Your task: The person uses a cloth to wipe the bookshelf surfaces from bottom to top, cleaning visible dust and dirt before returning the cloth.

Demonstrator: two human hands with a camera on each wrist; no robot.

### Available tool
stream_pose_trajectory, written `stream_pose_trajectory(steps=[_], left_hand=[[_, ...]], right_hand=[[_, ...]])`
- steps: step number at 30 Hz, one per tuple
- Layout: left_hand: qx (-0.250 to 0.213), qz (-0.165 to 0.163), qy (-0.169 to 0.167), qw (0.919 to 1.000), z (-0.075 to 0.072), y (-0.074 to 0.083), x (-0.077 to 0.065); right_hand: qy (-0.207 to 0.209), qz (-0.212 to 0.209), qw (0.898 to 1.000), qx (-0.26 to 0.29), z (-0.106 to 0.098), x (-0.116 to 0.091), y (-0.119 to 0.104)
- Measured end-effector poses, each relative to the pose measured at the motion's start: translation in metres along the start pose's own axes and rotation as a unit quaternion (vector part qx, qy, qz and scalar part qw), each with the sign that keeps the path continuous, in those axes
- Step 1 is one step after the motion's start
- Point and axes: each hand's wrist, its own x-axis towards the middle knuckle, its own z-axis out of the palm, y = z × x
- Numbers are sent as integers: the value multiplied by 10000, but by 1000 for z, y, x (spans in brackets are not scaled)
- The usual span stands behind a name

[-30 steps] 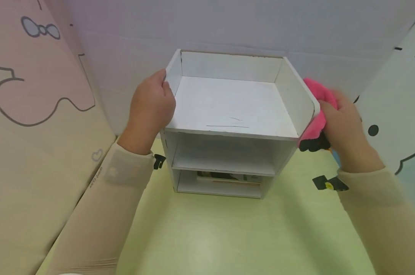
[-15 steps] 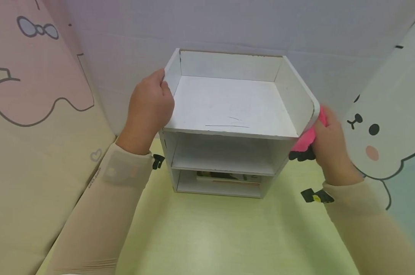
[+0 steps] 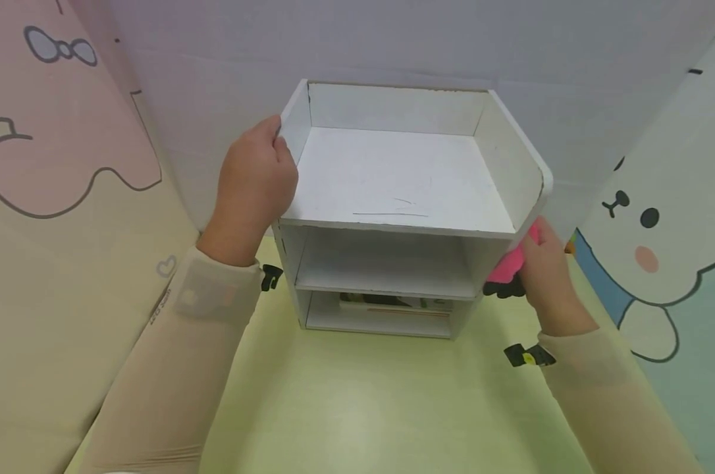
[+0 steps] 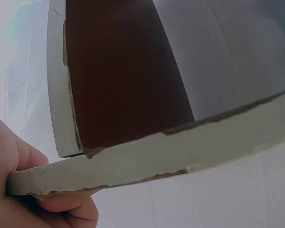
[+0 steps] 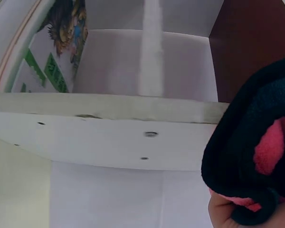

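A white shelf unit [image 3: 393,164], a raised-sided top above two compartments, stands on the table. My left hand [image 3: 257,174] grips the edge of its left side panel; the left wrist view shows the thumb on one face of that panel [image 4: 128,164] and curled fingers on the other. With my right hand [image 3: 550,280] I hold a pink cloth [image 3: 507,266] with dark edging at the outside of the right panel, below the top board. In the right wrist view the bunched cloth [image 5: 230,142] shows a dark side and hides most of that hand.
Flat books or booklets [image 3: 396,304] lie in the lowest compartment. The table [image 3: 345,395] is light green. A pale fabric wall [image 3: 393,39] stands behind the unit, with cartoon-printed sheets [image 3: 648,263] at both sides.
My right hand and the cloth have moved down and toward the left along the outside of the right panel. The left hand keeps its grip on the left panel.
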Motion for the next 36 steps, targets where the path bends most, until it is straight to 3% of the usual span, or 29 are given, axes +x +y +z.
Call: stream_pose_trajectory(steps=[13,22,27,30,36], left_hand=[[-27,-38,-45,10000,3,5,1],[-21,21,-132,9999,4,8,0],[7,83,-202,9998,4,8,0],[23,106,-187,9998,4,9,0],[19,75,-204,9998,5,10,0]], right_hand=[[-318,435,9982,-277,11,-12,51],[-379,357,9971,563,24,-16,98],[-507,418,9957,650,32,-21,115],[-628,453,9958,489,34,-22,124],[-734,577,9951,-340,40,-27,148]])
